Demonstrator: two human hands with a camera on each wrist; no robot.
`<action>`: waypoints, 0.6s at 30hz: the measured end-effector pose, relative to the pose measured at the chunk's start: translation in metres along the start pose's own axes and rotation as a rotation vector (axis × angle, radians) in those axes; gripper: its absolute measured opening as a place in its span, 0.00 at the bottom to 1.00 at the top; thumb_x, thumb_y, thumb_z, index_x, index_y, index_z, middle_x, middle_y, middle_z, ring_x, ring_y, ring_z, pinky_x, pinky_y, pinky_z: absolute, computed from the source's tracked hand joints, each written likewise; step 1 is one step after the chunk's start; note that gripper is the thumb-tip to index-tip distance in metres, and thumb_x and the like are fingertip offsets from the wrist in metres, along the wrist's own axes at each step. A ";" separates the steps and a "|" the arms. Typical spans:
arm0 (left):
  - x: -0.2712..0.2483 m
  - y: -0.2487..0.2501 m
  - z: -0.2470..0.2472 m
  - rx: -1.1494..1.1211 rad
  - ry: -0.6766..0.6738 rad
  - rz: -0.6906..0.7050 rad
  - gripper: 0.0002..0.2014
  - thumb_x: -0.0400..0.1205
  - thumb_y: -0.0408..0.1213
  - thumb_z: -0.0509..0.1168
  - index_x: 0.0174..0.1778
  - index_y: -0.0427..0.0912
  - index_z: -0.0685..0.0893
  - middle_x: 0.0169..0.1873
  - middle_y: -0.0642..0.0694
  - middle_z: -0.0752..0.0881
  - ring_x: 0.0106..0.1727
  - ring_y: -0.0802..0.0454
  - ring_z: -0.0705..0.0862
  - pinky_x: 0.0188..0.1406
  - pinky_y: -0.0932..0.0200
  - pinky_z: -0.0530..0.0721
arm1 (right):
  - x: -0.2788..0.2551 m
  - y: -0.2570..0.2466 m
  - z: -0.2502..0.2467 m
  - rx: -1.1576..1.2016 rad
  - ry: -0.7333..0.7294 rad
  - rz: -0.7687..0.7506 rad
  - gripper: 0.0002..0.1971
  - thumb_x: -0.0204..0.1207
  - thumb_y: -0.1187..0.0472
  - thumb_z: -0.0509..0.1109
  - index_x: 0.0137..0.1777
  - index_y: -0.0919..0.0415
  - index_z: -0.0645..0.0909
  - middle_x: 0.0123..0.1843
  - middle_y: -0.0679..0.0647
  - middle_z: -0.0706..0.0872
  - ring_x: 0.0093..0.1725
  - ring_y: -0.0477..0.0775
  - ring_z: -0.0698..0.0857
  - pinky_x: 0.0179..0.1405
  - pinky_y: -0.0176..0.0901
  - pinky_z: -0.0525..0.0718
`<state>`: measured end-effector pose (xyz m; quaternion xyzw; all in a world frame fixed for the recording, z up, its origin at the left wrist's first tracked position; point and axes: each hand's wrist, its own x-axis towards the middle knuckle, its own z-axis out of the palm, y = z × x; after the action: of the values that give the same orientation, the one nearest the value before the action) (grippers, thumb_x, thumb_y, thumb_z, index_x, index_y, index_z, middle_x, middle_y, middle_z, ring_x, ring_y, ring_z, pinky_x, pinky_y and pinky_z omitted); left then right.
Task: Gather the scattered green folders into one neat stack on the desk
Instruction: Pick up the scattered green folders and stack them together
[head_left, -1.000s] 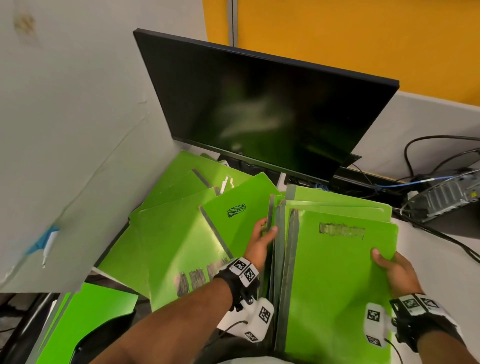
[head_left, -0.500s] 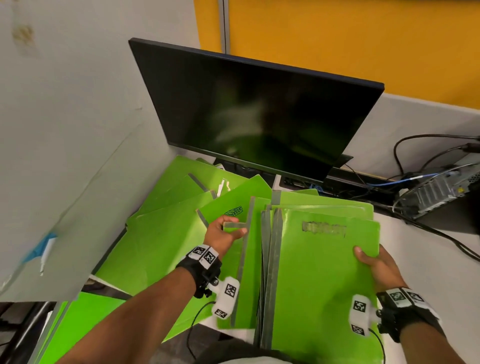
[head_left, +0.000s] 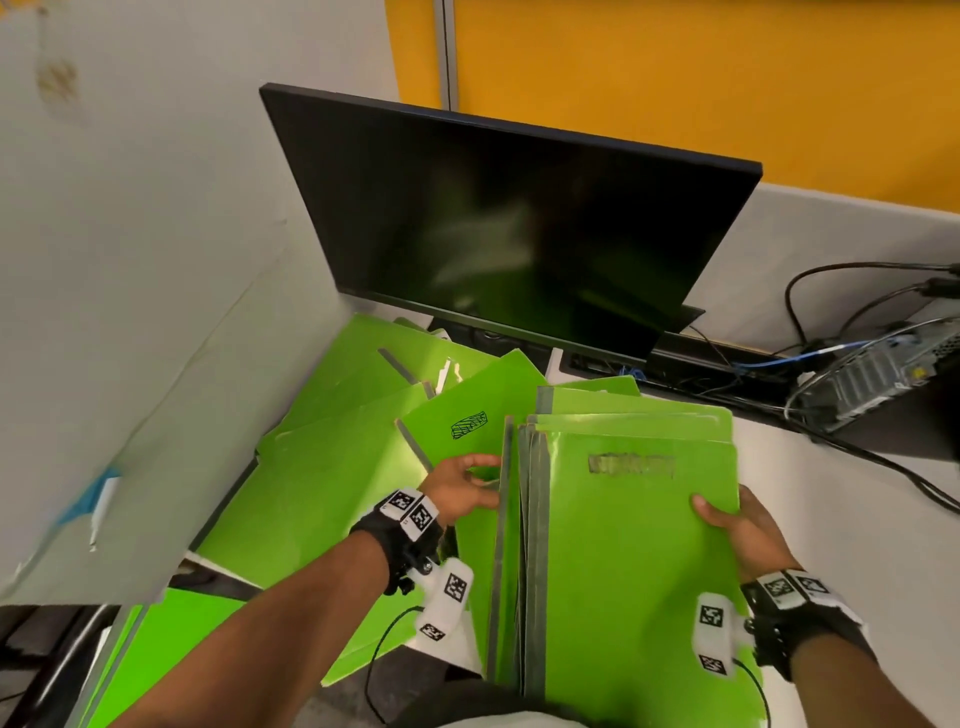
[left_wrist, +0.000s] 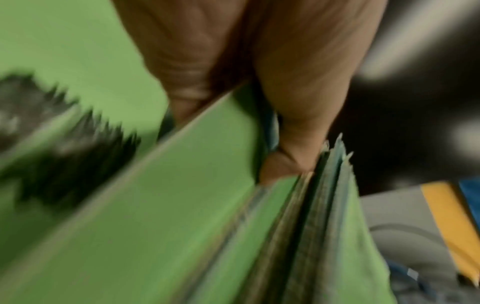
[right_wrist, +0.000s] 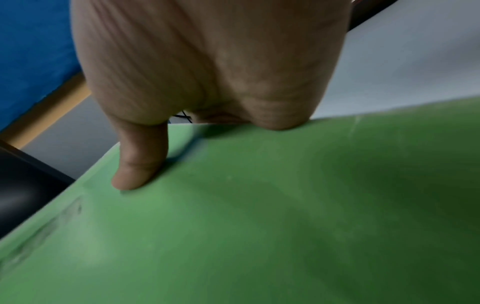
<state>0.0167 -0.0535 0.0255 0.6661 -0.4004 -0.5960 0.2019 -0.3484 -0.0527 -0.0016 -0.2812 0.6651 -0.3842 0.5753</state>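
Head view: the left hand (head_left: 460, 491), out on the loose folders (head_left: 332, 467) half a second ago, now grips the spine edges of the folder stack (head_left: 628, 561) on the white counter (head_left: 852, 499); the right hand (head_left: 743, 530) still holds its right edge. Left wrist view: blurred, fingers (left_wrist: 298, 102) curl round several green spines (left_wrist: 322, 205). Right wrist view: the thumb (right_wrist: 137, 164) presses the top cover, fingers hidden beneath.

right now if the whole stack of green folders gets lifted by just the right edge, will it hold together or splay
Probably splays: the stack of green folders already fans apart at its grey spines on the left. The covers look thin and glossy, so they likely flex and slide. The right hand pinches only one edge; the left hand gripping the spine side seems needed.
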 end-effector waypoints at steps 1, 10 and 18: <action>-0.003 0.005 -0.004 0.135 -0.067 -0.014 0.25 0.71 0.29 0.74 0.63 0.50 0.82 0.47 0.50 0.87 0.55 0.49 0.84 0.66 0.56 0.75 | -0.002 -0.001 -0.001 0.018 -0.015 -0.009 0.24 0.71 0.62 0.78 0.68 0.59 0.80 0.59 0.65 0.90 0.54 0.69 0.90 0.56 0.70 0.85; -0.009 0.024 0.007 0.736 -0.113 0.117 0.18 0.73 0.45 0.73 0.56 0.43 0.82 0.57 0.46 0.85 0.59 0.46 0.82 0.60 0.53 0.80 | 0.000 -0.025 -0.004 -0.025 -0.197 0.093 0.30 0.62 0.60 0.80 0.66 0.67 0.81 0.52 0.66 0.92 0.49 0.69 0.92 0.61 0.70 0.82; -0.008 -0.001 -0.013 0.524 -0.012 0.114 0.26 0.68 0.67 0.68 0.26 0.49 0.69 0.24 0.52 0.70 0.27 0.54 0.70 0.32 0.60 0.68 | -0.004 -0.016 -0.020 0.114 -0.127 0.031 0.25 0.64 0.65 0.76 0.63 0.59 0.83 0.53 0.63 0.93 0.48 0.66 0.93 0.39 0.62 0.91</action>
<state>0.0295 -0.0494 0.0327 0.6683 -0.5792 -0.4637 0.0536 -0.3682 -0.0540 0.0148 -0.2614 0.6085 -0.3940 0.6373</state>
